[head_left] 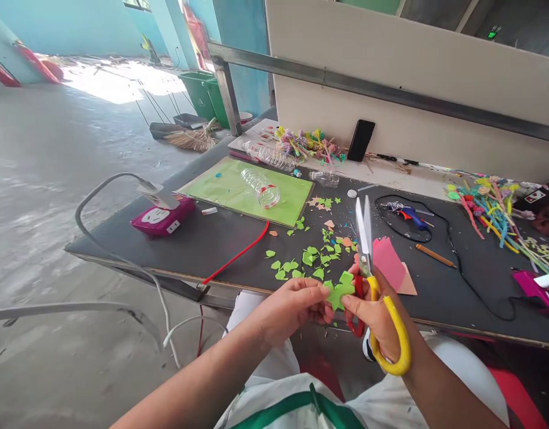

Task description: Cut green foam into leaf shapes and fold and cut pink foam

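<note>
My left hand (303,301) is closed, pinching the left side of a green paper star (339,291) above the table's front edge. My right hand (377,319) has its thumb on the star's right side. Scissors (365,235) also sit in that right hand, blades pointing up and slightly apart, with one yellow loop and one red loop. Just beyond the star, green paper scraps (310,257) lie scattered on the dark table (238,262). Pink paper sheets (388,262) rest behind my right hand, partly covered by it.
A clear cut bottle (260,187) lies on a green sheet (211,185). A blue glue gun (412,218) with a black cord is at the right. A purple power strip (162,217) sits at the left. A phone (360,140) leans against the back panel, between colourful pipe-cleaner bundles (307,143).
</note>
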{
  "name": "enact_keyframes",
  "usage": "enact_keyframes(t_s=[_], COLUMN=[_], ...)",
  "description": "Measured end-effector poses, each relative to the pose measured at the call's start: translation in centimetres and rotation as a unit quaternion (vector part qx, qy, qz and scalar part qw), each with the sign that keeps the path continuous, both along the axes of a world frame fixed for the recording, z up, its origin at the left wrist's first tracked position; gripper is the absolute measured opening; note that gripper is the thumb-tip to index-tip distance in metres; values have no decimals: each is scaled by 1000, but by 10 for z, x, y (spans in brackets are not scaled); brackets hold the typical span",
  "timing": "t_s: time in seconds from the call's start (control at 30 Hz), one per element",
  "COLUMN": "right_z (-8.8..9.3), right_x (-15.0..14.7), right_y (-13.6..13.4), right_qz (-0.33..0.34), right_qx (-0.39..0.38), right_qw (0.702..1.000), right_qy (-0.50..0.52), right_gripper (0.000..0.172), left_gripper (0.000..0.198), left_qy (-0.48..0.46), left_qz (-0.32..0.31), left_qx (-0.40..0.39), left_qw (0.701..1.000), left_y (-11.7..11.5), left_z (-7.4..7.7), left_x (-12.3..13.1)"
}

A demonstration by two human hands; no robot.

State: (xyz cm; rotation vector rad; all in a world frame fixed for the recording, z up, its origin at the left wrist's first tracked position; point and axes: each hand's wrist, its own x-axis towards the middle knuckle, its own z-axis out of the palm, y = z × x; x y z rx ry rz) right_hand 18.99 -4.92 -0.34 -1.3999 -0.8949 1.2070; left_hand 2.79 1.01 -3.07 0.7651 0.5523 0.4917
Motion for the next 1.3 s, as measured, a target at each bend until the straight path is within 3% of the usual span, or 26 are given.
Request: enact_keyframes(t_s=[0.13,0.33,0.53,0.7,0.83,1.3], right_z=[-9,-19,-12,-3,-3,-13], right_x=[7,8,3,-2,-6,-4], right_y=[3,6,5,4,4,2], right_qz=[-25,-45,-63,-70,-76,-76], right_qx=[22,19,22,11,16,25], right_qw=[998,998,997,994,995,996], right_qy=[48,32,-26,-89,-70,-40], right_gripper=[36,37,33,34,35,34], left_gripper=[38,16,12,14,12,21], left_qy=[-36,-57,-61,-54,-51,-77], left_qz=[13,58,82,109,128,140], left_qx=[-33,-48,-62,-17,5,-53], left_qw=[999,996,993,992,990,986], left_y=[-3,-10,-16,-19,-20,-26], left_z=[2,-3,-6,-9,-12,-8], left_x=[-1,2,9,16,19,21])
